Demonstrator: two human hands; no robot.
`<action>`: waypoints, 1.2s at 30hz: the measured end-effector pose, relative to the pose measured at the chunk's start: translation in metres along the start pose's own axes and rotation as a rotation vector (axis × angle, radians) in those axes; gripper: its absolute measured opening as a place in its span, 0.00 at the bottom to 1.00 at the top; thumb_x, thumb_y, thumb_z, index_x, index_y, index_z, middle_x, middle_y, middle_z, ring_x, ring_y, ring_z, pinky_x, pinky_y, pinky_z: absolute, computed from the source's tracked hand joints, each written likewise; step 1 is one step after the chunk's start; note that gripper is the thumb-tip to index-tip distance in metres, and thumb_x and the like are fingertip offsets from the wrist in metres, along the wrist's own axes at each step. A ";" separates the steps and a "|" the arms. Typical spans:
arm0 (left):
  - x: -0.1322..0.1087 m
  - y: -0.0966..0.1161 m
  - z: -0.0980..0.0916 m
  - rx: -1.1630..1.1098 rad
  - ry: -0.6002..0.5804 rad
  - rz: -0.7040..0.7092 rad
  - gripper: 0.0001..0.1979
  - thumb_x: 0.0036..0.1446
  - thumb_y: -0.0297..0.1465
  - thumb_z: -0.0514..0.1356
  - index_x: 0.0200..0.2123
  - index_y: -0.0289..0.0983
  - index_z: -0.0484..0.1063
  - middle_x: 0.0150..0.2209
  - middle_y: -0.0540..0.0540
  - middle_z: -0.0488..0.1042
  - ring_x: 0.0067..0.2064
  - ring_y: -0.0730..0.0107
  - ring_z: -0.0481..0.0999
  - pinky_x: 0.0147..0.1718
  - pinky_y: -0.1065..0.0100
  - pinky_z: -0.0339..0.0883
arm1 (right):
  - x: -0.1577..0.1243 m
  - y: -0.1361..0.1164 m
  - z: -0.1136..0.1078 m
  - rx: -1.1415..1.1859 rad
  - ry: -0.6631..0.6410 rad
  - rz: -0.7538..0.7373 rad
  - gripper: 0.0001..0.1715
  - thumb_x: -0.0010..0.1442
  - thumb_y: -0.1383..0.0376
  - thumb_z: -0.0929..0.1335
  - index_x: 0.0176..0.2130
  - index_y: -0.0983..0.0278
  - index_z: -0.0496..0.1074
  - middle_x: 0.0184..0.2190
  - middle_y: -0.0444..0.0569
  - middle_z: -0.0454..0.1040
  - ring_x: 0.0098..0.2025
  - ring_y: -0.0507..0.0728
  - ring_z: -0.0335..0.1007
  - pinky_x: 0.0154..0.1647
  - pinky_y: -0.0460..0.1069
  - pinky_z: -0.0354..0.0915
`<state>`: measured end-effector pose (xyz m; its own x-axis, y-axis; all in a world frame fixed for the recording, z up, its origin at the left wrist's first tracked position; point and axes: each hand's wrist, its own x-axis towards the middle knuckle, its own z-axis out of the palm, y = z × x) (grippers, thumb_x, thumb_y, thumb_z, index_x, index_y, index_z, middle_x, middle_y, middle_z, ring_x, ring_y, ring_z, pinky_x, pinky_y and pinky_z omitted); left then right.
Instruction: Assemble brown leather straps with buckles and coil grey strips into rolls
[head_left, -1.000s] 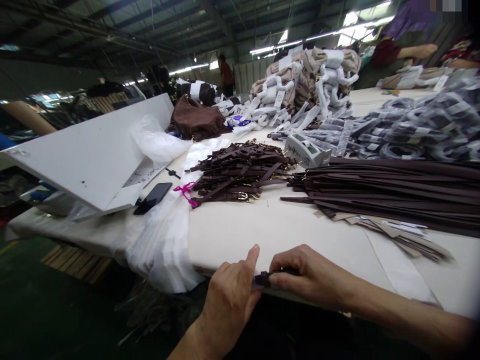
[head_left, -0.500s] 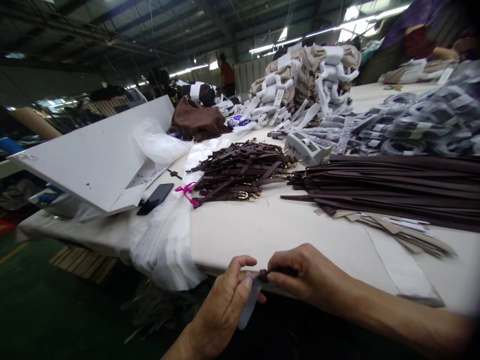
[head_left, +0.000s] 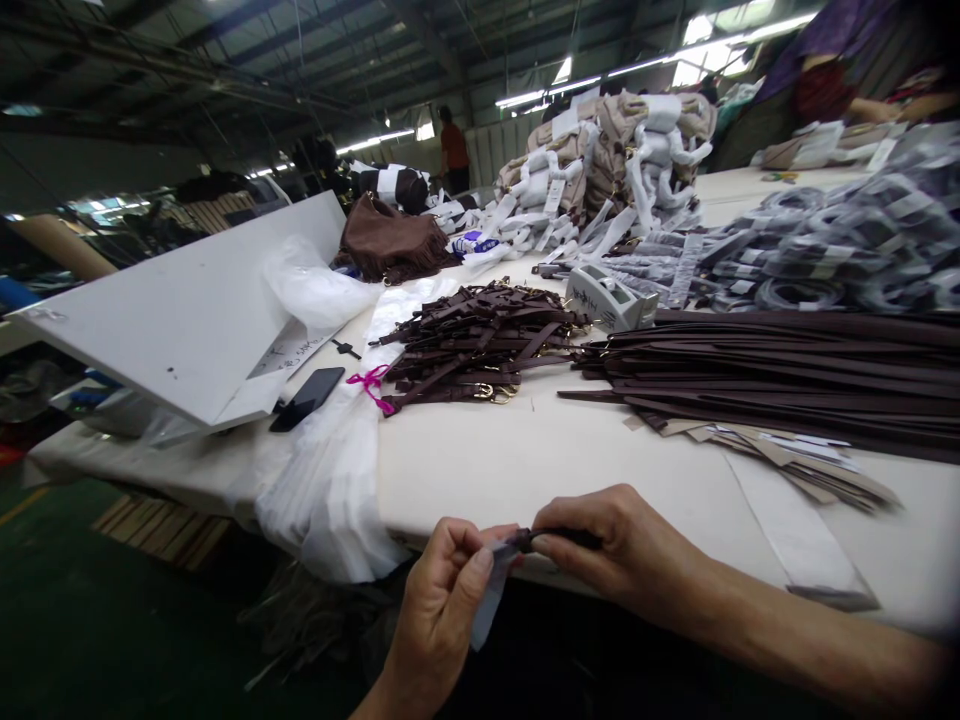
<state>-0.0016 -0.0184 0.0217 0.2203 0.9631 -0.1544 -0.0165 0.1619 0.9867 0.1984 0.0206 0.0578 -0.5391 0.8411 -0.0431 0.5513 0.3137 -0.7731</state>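
Note:
At the table's front edge, my right hand is closed round a dark brown strap; most of the strap is hidden by the fingers. My left hand pinches a thin, translucent plastic piece against the strap's end, and its lower part hangs below the thumb. The two hands are close together. Beyond them lies a heap of short dark brown straps with gold-coloured buckles and clips. Long dark brown straps lie in a stack to the right.
Behind the straps stands a grey tape dispenser. A phone and white plastic sheets lie at left, beside a tilted white board. Wrapped bags and plastic-wrapped coils are piled behind. A co-worker's arm shows far right.
My left fingers have closed in on the strap's end, with the index finger bending down toward the thumb on the plastic. My right hand keeps its grip almost unmoved.

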 end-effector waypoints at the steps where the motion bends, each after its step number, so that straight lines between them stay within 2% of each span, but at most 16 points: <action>1: 0.001 0.000 -0.001 0.109 0.021 0.057 0.05 0.61 0.32 0.52 0.34 0.37 0.62 0.46 0.45 0.70 0.47 0.69 0.70 0.47 0.68 0.62 | 0.000 0.000 0.000 -0.014 0.002 0.004 0.12 0.60 0.65 0.62 0.35 0.64 0.75 0.24 0.45 0.74 0.25 0.50 0.66 0.27 0.42 0.55; 5: 0.005 0.001 -0.005 0.471 0.076 0.303 0.03 0.57 0.29 0.56 0.32 0.36 0.67 0.35 0.48 0.68 0.39 0.73 0.68 0.40 0.73 0.62 | -0.001 -0.002 0.004 -0.103 0.030 -0.020 0.13 0.61 0.64 0.62 0.32 0.64 0.73 0.23 0.45 0.73 0.24 0.49 0.65 0.26 0.43 0.54; 7: 0.006 0.001 -0.004 0.510 0.064 0.353 0.02 0.57 0.27 0.55 0.31 0.37 0.67 0.31 0.50 0.67 0.35 0.75 0.68 0.37 0.74 0.62 | -0.002 -0.002 0.007 -0.172 0.052 -0.064 0.13 0.61 0.65 0.61 0.30 0.64 0.72 0.22 0.44 0.72 0.23 0.48 0.64 0.25 0.43 0.53; 10: 0.006 0.000 -0.001 0.474 0.050 0.345 0.03 0.58 0.28 0.55 0.32 0.37 0.67 0.30 0.50 0.68 0.34 0.75 0.68 0.35 0.75 0.62 | -0.003 0.000 0.011 -0.319 0.064 -0.162 0.12 0.61 0.66 0.61 0.29 0.63 0.69 0.22 0.43 0.72 0.22 0.48 0.62 0.24 0.45 0.49; 14: 0.006 0.001 0.002 0.352 0.041 0.195 0.05 0.59 0.31 0.55 0.32 0.37 0.68 0.30 0.51 0.69 0.35 0.75 0.68 0.36 0.75 0.62 | -0.006 0.005 0.010 -0.528 0.028 -0.315 0.08 0.61 0.69 0.60 0.31 0.63 0.66 0.21 0.41 0.69 0.18 0.49 0.58 0.20 0.48 0.44; 17: 0.009 0.005 0.003 0.128 -0.022 0.036 0.06 0.58 0.33 0.56 0.32 0.36 0.67 0.31 0.51 0.69 0.35 0.76 0.69 0.36 0.75 0.63 | -0.010 0.003 0.007 -0.677 0.000 -0.466 0.07 0.61 0.70 0.60 0.36 0.64 0.66 0.22 0.42 0.69 0.19 0.50 0.58 0.20 0.49 0.44; 20: 0.013 0.009 0.003 -0.105 -0.096 -0.138 0.08 0.57 0.34 0.57 0.31 0.35 0.63 0.31 0.49 0.72 0.32 0.77 0.69 0.34 0.76 0.63 | -0.012 -0.002 0.008 -0.828 -0.026 -0.651 0.12 0.62 0.70 0.59 0.45 0.70 0.65 0.24 0.45 0.69 0.21 0.53 0.61 0.20 0.51 0.46; 22: 0.014 0.010 0.003 -0.143 -0.129 -0.188 0.09 0.58 0.34 0.57 0.31 0.35 0.62 0.31 0.48 0.74 0.32 0.78 0.70 0.33 0.76 0.62 | -0.013 -0.003 0.011 -0.850 -0.030 -0.697 0.14 0.61 0.70 0.58 0.46 0.71 0.65 0.24 0.46 0.69 0.22 0.54 0.62 0.20 0.51 0.46; 24: 0.012 0.010 0.003 -0.154 -0.141 -0.154 0.08 0.59 0.34 0.56 0.33 0.35 0.62 0.35 0.46 0.75 0.35 0.77 0.72 0.37 0.75 0.63 | -0.011 -0.002 0.014 -0.765 -0.058 -0.636 0.12 0.62 0.70 0.58 0.42 0.69 0.66 0.25 0.46 0.70 0.22 0.53 0.62 0.20 0.51 0.47; 25: 0.011 0.011 0.002 -0.186 -0.147 -0.113 0.08 0.58 0.35 0.56 0.36 0.36 0.62 0.40 0.45 0.74 0.38 0.76 0.72 0.40 0.74 0.63 | -0.010 -0.001 0.015 -0.697 -0.066 -0.577 0.10 0.62 0.70 0.58 0.40 0.67 0.67 0.25 0.45 0.70 0.22 0.52 0.62 0.21 0.50 0.47; 27: 0.008 0.012 0.000 -0.253 -0.203 -0.036 0.13 0.57 0.36 0.57 0.43 0.40 0.60 0.54 0.43 0.65 0.45 0.70 0.72 0.46 0.68 0.64 | -0.006 0.001 0.015 -0.549 -0.071 -0.453 0.09 0.62 0.70 0.59 0.35 0.65 0.68 0.24 0.43 0.70 0.21 0.49 0.61 0.21 0.48 0.47; 29: 0.005 0.012 -0.002 -0.169 -0.274 0.003 0.18 0.57 0.33 0.57 0.49 0.44 0.56 0.62 0.44 0.54 0.50 0.66 0.70 0.51 0.62 0.63 | -0.001 0.002 0.014 -0.389 -0.072 -0.339 0.10 0.61 0.69 0.60 0.32 0.65 0.69 0.23 0.43 0.71 0.21 0.48 0.61 0.22 0.47 0.48; 30: 0.005 0.011 -0.003 -0.055 -0.299 0.014 0.20 0.58 0.32 0.56 0.52 0.45 0.54 0.62 0.44 0.52 0.52 0.66 0.69 0.52 0.61 0.62 | 0.001 0.002 0.013 -0.289 -0.090 -0.280 0.10 0.61 0.68 0.61 0.32 0.65 0.70 0.24 0.44 0.72 0.22 0.48 0.63 0.23 0.46 0.50; 33: 0.005 0.004 -0.005 0.314 -0.306 0.130 0.23 0.61 0.28 0.51 0.58 0.45 0.49 0.60 0.43 0.58 0.55 0.68 0.67 0.55 0.63 0.59 | 0.009 0.002 0.013 0.106 -0.188 -0.115 0.11 0.59 0.68 0.62 0.34 0.66 0.73 0.27 0.44 0.74 0.26 0.49 0.65 0.26 0.43 0.55; 34: 0.006 0.001 -0.006 0.403 -0.274 0.190 0.24 0.61 0.28 0.51 0.59 0.45 0.47 0.59 0.43 0.60 0.54 0.69 0.68 0.54 0.65 0.61 | 0.011 0.003 0.013 0.236 -0.210 -0.066 0.11 0.59 0.68 0.62 0.34 0.66 0.74 0.26 0.44 0.73 0.26 0.48 0.64 0.26 0.42 0.56; 36: 0.009 -0.003 -0.008 0.566 -0.108 0.335 0.22 0.59 0.31 0.55 0.55 0.42 0.52 0.52 0.43 0.67 0.47 0.70 0.73 0.47 0.69 0.67 | 0.016 0.004 0.013 0.422 -0.220 0.018 0.11 0.57 0.67 0.63 0.32 0.68 0.75 0.23 0.42 0.70 0.24 0.47 0.60 0.24 0.42 0.54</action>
<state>-0.0079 -0.0089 0.0166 0.3896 0.9099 0.1423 0.4070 -0.3087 0.8597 0.1838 0.0295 0.0453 -0.6787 0.7176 -0.1564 0.2798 0.0557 -0.9584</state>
